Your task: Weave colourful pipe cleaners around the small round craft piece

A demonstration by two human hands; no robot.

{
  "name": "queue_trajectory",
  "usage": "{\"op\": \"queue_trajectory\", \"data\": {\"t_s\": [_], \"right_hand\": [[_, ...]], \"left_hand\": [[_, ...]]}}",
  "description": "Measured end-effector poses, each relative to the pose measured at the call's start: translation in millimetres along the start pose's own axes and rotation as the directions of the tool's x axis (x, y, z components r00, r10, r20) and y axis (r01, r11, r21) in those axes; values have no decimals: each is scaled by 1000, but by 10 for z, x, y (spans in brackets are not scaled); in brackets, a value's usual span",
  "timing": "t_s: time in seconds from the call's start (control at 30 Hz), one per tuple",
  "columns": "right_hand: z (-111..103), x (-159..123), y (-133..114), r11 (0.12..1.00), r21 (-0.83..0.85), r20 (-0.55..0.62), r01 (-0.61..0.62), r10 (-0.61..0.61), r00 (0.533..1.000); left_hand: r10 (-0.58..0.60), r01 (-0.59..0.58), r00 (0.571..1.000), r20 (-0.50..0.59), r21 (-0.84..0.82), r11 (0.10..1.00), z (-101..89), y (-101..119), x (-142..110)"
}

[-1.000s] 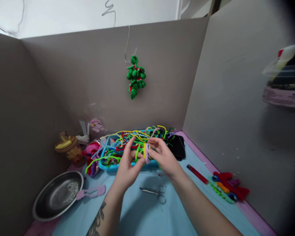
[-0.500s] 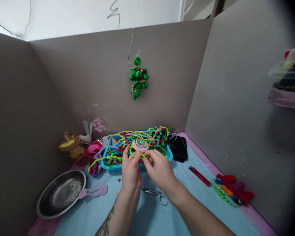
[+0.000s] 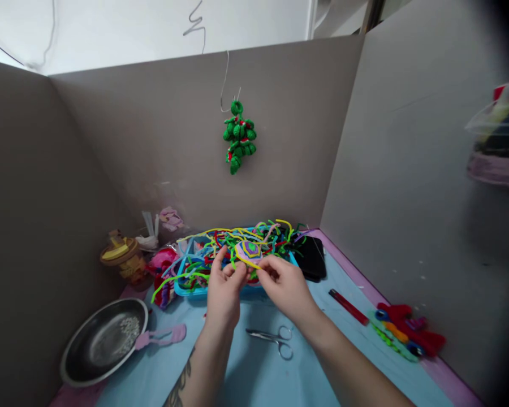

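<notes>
A small rounded piece wound from pipe cleaners point(image 3: 250, 249), with pink, yellow, blue, green and purple rings, is held up in front of me. My left hand point(image 3: 225, 285) supports it from the lower left, thumb and fingers closed at its lower edge, the index finger raised. Between the thumb and fingertips of my right hand point(image 3: 283, 282) is the end of a yellow pipe cleaner point(image 3: 253, 264) that runs along the piece's lower edge. Behind both hands, a blue tray point(image 3: 192, 294) overflows with loose pipe cleaners of many colours. Scissors point(image 3: 271, 336) lie slightly open on the table below my hands.
A metal pan point(image 3: 74, 345) with white bits stands at left, near a brown pot point(image 3: 129, 263). To the right lie a red-and-black cutter point(image 3: 348, 307), a colourful fuzzy figure point(image 3: 407, 330) and a black flat object point(image 3: 311, 257). A green ornament point(image 3: 240, 138) hangs on the grey partition.
The wound piece and my right hand have shifted slightly right. More of the yellow strand shows, stretched toward my right fingertips. The scissors are less covered by my right arm.
</notes>
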State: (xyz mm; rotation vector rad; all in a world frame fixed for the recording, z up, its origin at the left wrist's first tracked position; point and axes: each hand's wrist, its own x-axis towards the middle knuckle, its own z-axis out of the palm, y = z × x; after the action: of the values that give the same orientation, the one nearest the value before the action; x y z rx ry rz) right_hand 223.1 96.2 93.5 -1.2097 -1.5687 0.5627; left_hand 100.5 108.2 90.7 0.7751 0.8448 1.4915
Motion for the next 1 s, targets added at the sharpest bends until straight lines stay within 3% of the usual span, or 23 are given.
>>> {"op": "queue_trajectory", "data": {"t_s": [0.13,0.27,0.47,0.6,0.8,1.0], "right_hand": [[-7,-12,-88,959,270,23,-89,86,996],[64,-41,-72,926,365,9,-97,101,995],[132,-67,18,961,277,-121,10,25,992],[131,-83,42,964,266,-188,32,19,982],[193,-127,79,990,89,-295,106,-75,952],[245,-114,98,980,196,-312,44,20,950]], "left_hand": [[1,-1,1000,-11,-23,1000,28,-13,-29],[-101,98,995,-7,-188,977,78,-26,-72],[-237,229,971,24,-371,900,74,7,-62],[-275,255,961,14,-421,870,64,31,-59],[-188,191,981,46,-399,897,92,-23,-90],[-147,176,983,110,-327,928,137,-153,-108]]}}
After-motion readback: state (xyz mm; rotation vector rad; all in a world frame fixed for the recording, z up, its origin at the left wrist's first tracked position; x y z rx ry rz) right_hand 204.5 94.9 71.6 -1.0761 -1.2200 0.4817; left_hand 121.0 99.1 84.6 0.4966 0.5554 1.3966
